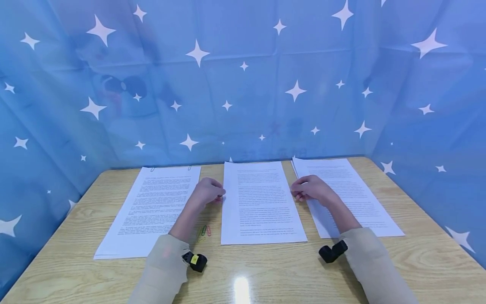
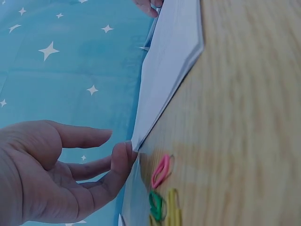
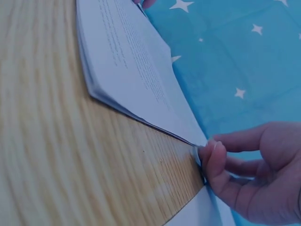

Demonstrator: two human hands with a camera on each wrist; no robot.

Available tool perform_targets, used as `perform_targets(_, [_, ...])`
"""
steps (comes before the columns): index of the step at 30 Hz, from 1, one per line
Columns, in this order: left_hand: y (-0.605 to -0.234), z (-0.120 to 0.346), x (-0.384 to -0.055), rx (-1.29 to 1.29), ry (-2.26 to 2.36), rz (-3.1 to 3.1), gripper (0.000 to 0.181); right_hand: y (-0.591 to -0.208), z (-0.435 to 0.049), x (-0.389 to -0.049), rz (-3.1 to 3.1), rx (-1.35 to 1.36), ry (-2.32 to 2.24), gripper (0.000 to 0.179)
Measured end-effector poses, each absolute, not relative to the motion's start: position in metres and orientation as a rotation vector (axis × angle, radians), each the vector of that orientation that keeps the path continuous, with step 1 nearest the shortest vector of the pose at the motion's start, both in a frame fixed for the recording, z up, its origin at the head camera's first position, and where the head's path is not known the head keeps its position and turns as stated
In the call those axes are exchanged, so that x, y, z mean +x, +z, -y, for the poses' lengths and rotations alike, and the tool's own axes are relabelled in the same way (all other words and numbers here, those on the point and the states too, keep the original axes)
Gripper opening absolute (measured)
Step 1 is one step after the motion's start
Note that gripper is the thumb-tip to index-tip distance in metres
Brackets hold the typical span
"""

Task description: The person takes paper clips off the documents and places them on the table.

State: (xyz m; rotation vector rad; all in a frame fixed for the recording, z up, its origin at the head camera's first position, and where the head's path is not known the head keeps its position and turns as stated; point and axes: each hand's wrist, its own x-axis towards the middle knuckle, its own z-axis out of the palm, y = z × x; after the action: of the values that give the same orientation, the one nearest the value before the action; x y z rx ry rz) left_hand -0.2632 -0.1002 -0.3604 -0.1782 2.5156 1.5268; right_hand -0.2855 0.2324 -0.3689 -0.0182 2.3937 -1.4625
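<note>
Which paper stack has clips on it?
The left stack: two clips show on its far edge. The middle stack and right stack show none.

Middle stack of smooth matt white printed paper (image 1: 262,202), pale wood-grain surface (image 1: 284,274) with glossy sheen, creased blue star-print cloth backdrop (image 1: 235,86), smooth plastic-looking pink paper clip (image 2: 160,172), matt beige cloth sleeve (image 1: 161,268)

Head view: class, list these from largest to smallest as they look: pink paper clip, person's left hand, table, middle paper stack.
1. Table
2. Middle paper stack
3. Left hand
4. Pink paper clip
</note>
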Motion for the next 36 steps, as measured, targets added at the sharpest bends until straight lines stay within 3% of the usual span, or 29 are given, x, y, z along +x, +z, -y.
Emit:
perform_targets(19, [-0.354,0.12,-0.244,0.034,1.437,-2.67,0.027,-0.365,-0.229,-0.28,-2.412,-0.147,-1.524,0.037])
perform_targets(36, [-0.354,0.158,-0.225,0.233,1.298,-2.758,0.027,-0.358,-0.178,-0.269,-2.39,-0.33,-1.548,0.037])
